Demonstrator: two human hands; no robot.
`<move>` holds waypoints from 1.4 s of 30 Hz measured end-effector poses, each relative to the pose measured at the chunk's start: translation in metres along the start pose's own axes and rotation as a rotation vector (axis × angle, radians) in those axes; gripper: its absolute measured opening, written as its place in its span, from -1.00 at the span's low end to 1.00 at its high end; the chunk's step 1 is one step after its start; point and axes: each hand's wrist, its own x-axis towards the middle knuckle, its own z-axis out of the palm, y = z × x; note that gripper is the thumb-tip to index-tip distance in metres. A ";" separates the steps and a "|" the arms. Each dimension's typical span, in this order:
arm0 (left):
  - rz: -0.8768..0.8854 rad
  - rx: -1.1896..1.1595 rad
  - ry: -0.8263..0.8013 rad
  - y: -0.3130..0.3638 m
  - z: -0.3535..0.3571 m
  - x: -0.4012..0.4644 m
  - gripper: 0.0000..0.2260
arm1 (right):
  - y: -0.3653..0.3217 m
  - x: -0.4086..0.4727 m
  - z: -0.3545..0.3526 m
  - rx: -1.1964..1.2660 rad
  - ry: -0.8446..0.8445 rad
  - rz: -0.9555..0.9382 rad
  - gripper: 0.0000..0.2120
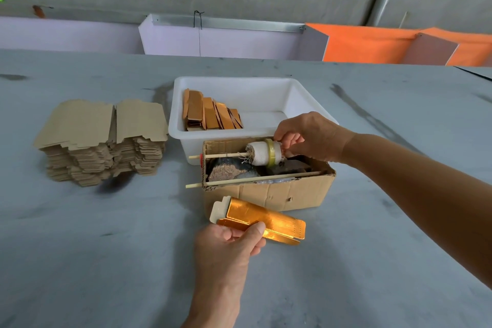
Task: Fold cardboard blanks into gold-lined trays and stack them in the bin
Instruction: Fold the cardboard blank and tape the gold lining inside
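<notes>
My left hand (234,245) pinches a half-folded, gold-lined cardboard tray (262,218) just in front of a brown cardboard box (287,194). My right hand (300,136) reaches over that box, its fingers pinching at a roll of clear tape (270,153) on a white spool threaded on a wooden stick. A white plastic bin (300,98) behind the box holds several folded gold trays (210,114) leaning in a row at its left side. Two tall stacks of flat brown cardboard blanks (103,141) stand on the table to the left.
The grey table (106,261) extends all around. The box holds stones as weights and a second wooden stick (253,180) lying across its top. Lilac and orange panels (372,45) line the far table edge under a concrete wall.
</notes>
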 end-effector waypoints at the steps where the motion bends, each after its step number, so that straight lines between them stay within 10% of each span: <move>1: 0.001 0.003 0.001 0.000 0.000 0.000 -0.87 | 0.000 -0.001 0.000 0.007 0.011 -0.002 -0.76; 15: -0.009 0.052 0.013 -0.002 0.000 0.003 -0.90 | -0.012 -0.021 0.009 -0.013 0.336 -0.108 -0.85; 42: -0.008 0.050 -0.009 -0.003 -0.003 0.004 -0.87 | -0.033 -0.009 0.006 -0.598 0.303 -0.421 -0.79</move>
